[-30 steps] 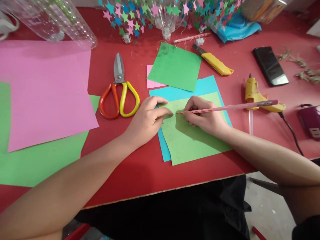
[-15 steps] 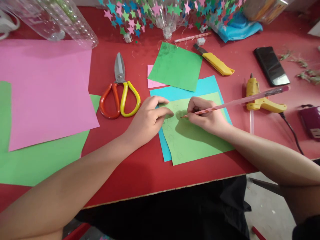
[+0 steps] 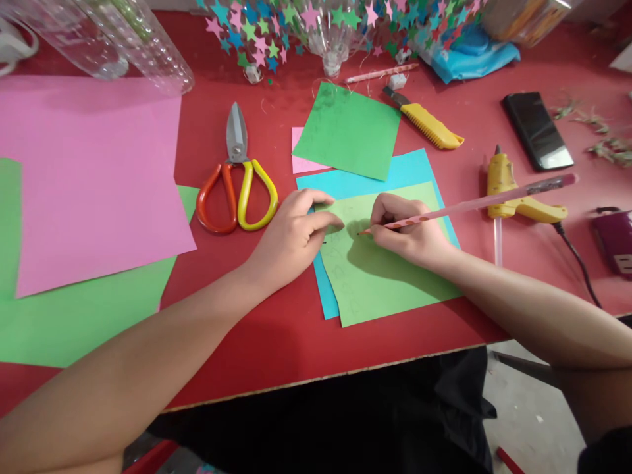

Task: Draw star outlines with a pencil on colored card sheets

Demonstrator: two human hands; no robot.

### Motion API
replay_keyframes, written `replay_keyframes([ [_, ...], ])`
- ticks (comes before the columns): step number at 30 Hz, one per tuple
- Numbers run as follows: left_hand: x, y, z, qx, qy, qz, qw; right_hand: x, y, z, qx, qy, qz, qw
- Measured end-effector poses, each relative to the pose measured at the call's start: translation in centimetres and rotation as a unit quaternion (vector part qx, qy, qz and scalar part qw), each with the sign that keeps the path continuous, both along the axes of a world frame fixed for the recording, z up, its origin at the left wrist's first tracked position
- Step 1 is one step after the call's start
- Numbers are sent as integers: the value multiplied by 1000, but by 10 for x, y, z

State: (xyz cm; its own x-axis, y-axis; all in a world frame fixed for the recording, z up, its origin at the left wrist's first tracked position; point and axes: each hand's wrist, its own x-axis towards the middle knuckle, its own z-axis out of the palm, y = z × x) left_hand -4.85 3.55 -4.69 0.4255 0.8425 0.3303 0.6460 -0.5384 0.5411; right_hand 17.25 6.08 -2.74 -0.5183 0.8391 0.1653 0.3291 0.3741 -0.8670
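Note:
My right hand (image 3: 411,229) is closed around a long pink pencil (image 3: 474,202), its tip touching a light green sheet (image 3: 390,283) that bears faint pencil marks. My left hand (image 3: 301,230) rests at the left edge of that sheet, thumb and fingers apart, holding nothing. Beneath the light green sheet lies a blue sheet (image 3: 407,166). A darker green sheet (image 3: 349,131) and a pink piece (image 3: 299,164) lie behind them. Scissors (image 3: 237,171) with one red and one yellow handle are just left of my left hand.
Large pink paper (image 3: 99,184) covers green paper (image 3: 99,322) at left. Behind are plastic bottles (image 3: 143,46) and star decorations (image 3: 340,16). A yellow cutter (image 3: 429,125), phone (image 3: 538,131) and yellow glue gun (image 3: 503,187) lie right. The table's front edge (image 3: 320,378) is near.
The rear end of the pink pencil has shifted slightly right and down as it tilts in my right hand. My left hand keeps its place.

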Motion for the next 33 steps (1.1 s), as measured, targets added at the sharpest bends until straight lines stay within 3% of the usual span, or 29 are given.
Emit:
replay_keyframes([
  [21, 0, 1, 2, -8, 4, -2, 1000, -1, -3, -7, 27, -31, 34, 999],
  [33, 0, 0, 3, -19, 6, 0, 1000, 0, -5, -8, 30, -21, -9, 999],
])
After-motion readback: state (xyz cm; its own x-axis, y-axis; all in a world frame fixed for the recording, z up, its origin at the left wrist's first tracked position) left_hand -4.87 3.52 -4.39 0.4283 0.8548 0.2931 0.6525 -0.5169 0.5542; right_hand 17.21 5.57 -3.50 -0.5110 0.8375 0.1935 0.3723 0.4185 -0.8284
